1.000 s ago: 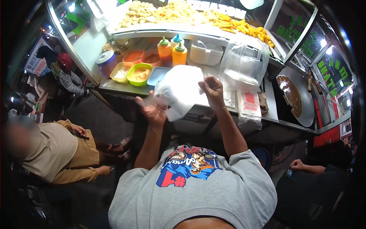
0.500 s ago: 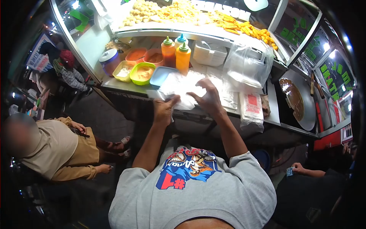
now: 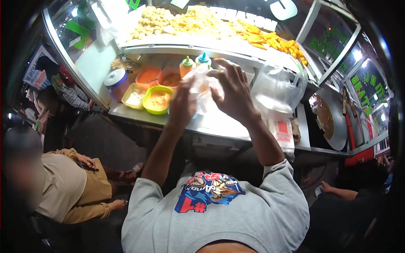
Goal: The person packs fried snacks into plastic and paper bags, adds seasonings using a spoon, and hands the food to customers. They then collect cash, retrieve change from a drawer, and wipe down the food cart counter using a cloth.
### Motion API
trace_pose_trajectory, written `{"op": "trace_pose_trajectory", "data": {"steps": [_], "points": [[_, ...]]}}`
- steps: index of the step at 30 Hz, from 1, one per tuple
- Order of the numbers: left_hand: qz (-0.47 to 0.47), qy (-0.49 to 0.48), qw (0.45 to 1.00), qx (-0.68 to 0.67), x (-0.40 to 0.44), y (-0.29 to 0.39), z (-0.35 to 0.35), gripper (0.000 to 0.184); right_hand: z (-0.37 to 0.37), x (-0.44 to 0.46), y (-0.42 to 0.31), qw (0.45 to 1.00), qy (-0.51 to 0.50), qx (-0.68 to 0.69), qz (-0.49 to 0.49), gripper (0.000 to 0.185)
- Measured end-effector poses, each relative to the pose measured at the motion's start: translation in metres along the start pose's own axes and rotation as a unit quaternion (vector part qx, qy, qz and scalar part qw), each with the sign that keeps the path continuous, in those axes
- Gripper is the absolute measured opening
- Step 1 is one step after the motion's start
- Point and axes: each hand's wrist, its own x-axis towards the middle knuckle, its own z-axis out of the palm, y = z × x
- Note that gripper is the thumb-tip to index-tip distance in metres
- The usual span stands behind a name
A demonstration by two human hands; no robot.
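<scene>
A thin, whitish see-through plastic bag is held up above the counter, blurred by motion. My left hand is closed on its left side, fingers upright. Just right of the bag, my right hand has its fingers spread and curved, with the thumb apart; whether its fingertips touch the bag is unclear. Behind the hands stand sauce squeeze bottles, partly covered. To their left sit a green tub of sauce, a yellow tub and an orange-red sauce tub.
Fried snacks are heaped on the lit shelf above. Clear carrier bags hang at the right, over a printed packet. A large pan of oil is farther right. People stand at both sides, one with a beige top.
Both hands have risen from low over the counter toward the squeeze bottles, lifting the plastic bag. My right fingers have spread wider. The view has shifted slightly.
</scene>
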Motion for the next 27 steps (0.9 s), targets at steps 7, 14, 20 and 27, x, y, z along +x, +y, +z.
{"op": "trace_pose_trajectory", "data": {"steps": [7,14,20,27], "points": [[0.044,-0.183,0.968,-0.168,0.059,-0.028,-0.048,0.047,0.004,0.058,0.051,0.941,-0.328,0.023,-0.075,0.027],[-0.105,-0.106,0.988,-0.046,0.065,-0.070,-0.050,0.051,0.119,0.135,0.198,0.941,-0.242,0.154,0.178,0.013],[-0.056,-0.024,0.989,-0.136,0.040,-0.069,-0.054,0.030,0.226,0.133,0.325,0.936,-0.186,-0.242,0.178,0.024],[-0.039,-0.106,0.958,-0.262,0.027,-0.047,-0.043,0.033,0.248,0.151,0.357,0.898,-0.251,-0.295,0.207,0.014]]}}
